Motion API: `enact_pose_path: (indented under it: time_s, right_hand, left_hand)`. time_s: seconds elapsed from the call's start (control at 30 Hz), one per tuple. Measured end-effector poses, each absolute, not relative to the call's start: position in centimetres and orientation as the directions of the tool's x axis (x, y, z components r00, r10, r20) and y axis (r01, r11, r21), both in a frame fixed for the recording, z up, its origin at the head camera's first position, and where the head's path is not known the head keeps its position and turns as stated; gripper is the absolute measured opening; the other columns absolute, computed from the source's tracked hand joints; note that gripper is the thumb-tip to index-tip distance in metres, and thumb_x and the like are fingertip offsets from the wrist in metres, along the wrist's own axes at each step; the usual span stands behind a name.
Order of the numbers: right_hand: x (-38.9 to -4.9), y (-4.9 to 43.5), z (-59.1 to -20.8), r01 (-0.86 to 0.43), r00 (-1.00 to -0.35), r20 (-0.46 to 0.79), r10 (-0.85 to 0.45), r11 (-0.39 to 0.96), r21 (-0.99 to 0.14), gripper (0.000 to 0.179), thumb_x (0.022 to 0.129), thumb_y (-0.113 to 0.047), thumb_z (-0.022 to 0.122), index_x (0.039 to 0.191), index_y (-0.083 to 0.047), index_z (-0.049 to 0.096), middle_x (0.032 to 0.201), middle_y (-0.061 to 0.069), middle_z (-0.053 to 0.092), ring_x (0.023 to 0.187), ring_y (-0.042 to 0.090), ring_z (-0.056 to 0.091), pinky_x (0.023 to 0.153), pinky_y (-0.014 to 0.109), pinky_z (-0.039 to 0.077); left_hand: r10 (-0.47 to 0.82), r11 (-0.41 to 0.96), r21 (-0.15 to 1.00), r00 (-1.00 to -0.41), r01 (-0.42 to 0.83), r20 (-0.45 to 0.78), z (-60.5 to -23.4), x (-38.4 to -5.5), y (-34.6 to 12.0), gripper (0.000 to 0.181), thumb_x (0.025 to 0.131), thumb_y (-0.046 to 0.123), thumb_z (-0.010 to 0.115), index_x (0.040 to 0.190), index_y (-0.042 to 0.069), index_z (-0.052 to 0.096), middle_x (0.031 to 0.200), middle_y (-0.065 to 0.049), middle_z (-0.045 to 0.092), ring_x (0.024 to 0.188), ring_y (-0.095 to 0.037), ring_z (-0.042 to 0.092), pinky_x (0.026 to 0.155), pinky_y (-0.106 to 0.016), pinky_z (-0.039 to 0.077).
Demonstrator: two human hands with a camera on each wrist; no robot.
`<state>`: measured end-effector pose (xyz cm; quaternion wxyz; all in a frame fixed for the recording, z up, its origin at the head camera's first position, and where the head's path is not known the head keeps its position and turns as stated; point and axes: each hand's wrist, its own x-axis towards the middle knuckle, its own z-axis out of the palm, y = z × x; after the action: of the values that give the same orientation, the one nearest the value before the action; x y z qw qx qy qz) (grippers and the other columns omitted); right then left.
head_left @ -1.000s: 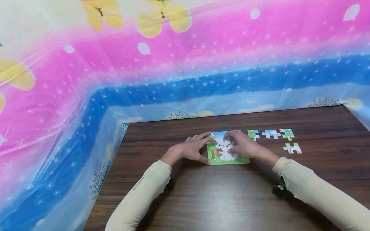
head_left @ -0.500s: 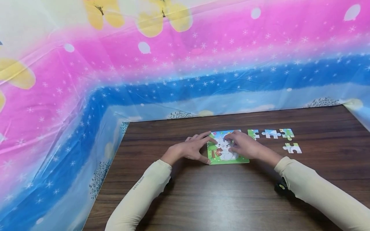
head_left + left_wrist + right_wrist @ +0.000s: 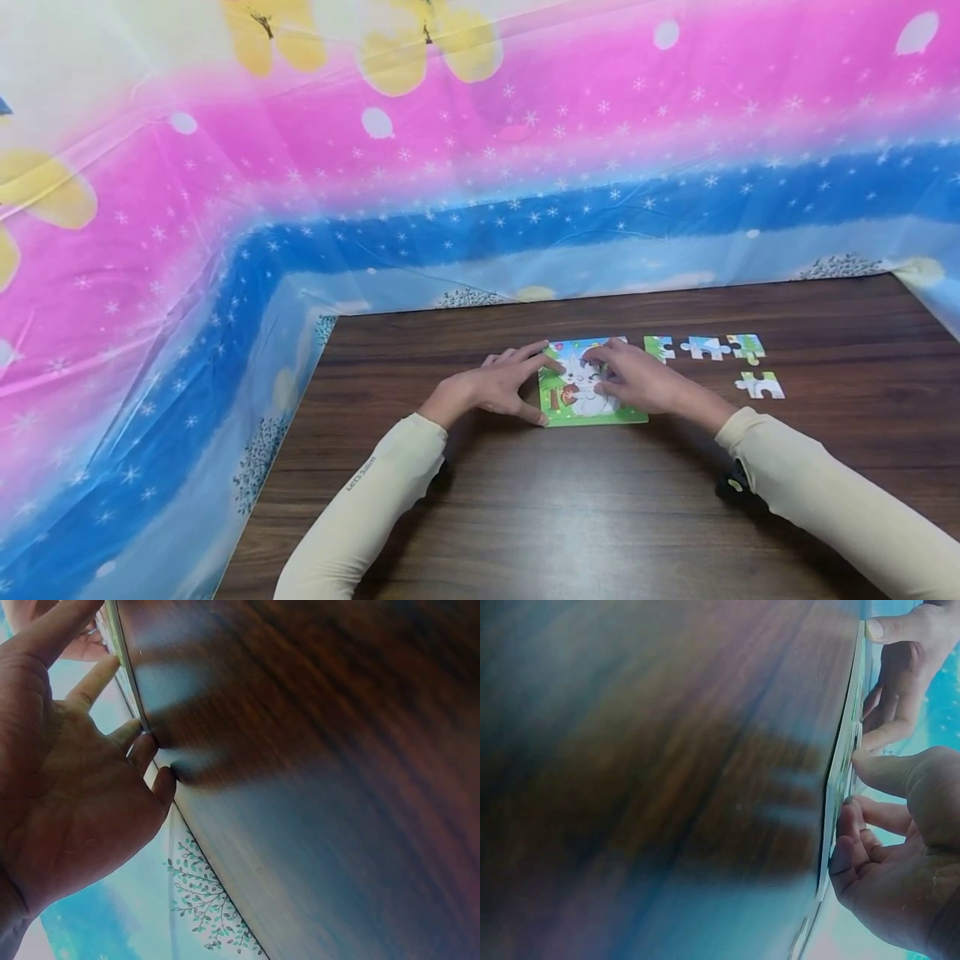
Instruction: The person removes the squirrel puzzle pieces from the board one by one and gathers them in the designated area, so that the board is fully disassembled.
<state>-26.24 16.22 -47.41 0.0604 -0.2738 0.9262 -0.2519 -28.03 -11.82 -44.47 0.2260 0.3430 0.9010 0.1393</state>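
Observation:
A jigsaw puzzle with a white cartoon animal and a green border lies flat on the dark wood table. My left hand rests at its left side, fingers spread, thumb at the lower left corner and fingertips along the upper left. In the left wrist view the left hand shows its palm, fingertips at the board's edge. Over the puzzle's right half, my right hand pinches a puzzle piece between thumb and index finger, low on the board; the hand hides most of that piece. The right wrist view shows the right hand with its other fingers curled.
To the right of the puzzle lie loose pieces: a green one, a blue-and-white one touching a green tree one, and a white-green one below. A patterned pink and blue cloth hangs behind the table.
My right thumb and wrist have shifted very slightly over the puzzle. The left hand keeps its place, and the loose pieces have not moved.

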Motion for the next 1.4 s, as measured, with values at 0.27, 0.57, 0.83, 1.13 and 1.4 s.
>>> enact_pose_path:
  time_s: [0.27, 0.57, 0.83, 1.13, 1.4]
  right_hand:
    - [-26.4, 16.3, -47.4, -0.486, -0.835, 0.037, -0.548, 0.705, -0.517, 0.050, 0.101, -0.015, 0.073, 0.146, -0.003, 0.057, 0.126, 0.015, 0.061, 0.101, 0.020, 0.067, 0.084, 0.040, 0.059]
    - [-26.0, 17.3, -47.2, -0.478, -0.843, 0.051, -0.535, 0.703, -0.526, 0.051, 0.100, -0.018, 0.074, 0.147, -0.006, 0.059, 0.125, 0.011, 0.062, 0.102, 0.019, 0.065, 0.083, 0.037, 0.058]
    - [-23.9, 21.5, -46.5, -0.505, -0.841, 0.090, -0.534, 0.714, -0.485, 0.049, 0.102, -0.015, 0.071, 0.148, -0.007, 0.058, 0.124, 0.009, 0.060, 0.106, 0.021, 0.064, 0.085, 0.043, 0.056]
    - [-23.1, 28.0, -46.8, -0.488, -0.871, 0.158, -0.466, 0.778, -0.396, 0.050, 0.097, -0.011, 0.077, 0.144, -0.006, 0.061, 0.121, 0.011, 0.063, 0.106, 0.025, 0.064, 0.087, 0.049, 0.054]
    - [-22.9, 31.1, -47.5, -0.473, -0.881, 0.164, -0.444, 0.813, -0.340, 0.047, 0.092, -0.010, 0.081, 0.136, -0.005, 0.066, 0.114, 0.010, 0.064, 0.100, 0.024, 0.064, 0.081, 0.044, 0.054]
  left_hand:
    - [0.684, 0.723, 0.411, -0.658, 0.555, -0.315, -44.5, -28.1, -11.9, 0.082, 0.092, 0.050, 0.080, 0.161, 0.035, 0.038, 0.181, -0.002, 0.002, 0.164, -0.034, 0.018, 0.129, -0.064, 0.018]
    - [0.690, 0.719, 0.399, -0.653, 0.569, -0.312, -44.4, -28.4, -11.5, 0.082, 0.092, 0.053, 0.079, 0.161, 0.036, 0.039, 0.181, 0.000, 0.001, 0.164, -0.034, 0.019, 0.129, -0.064, 0.019]
    - [0.679, 0.728, 0.410, -0.659, 0.549, -0.324, -44.6, -28.3, -11.6, 0.082, 0.091, 0.052, 0.080, 0.160, 0.036, 0.039, 0.181, -0.001, 0.001, 0.165, -0.034, 0.016, 0.129, -0.066, 0.016]
    - [0.686, 0.718, 0.440, -0.659, 0.540, -0.309, -45.0, -28.1, -12.1, 0.081, 0.091, 0.050, 0.081, 0.160, 0.035, 0.040, 0.181, -0.002, 0.002, 0.165, -0.034, 0.015, 0.129, -0.066, 0.015]
    - [0.688, 0.715, 0.445, -0.654, 0.539, -0.314, -44.8, -28.2, -11.9, 0.082, 0.091, 0.051, 0.080, 0.160, 0.035, 0.039, 0.181, 0.000, 0.000, 0.165, -0.035, 0.013, 0.129, -0.067, 0.014]
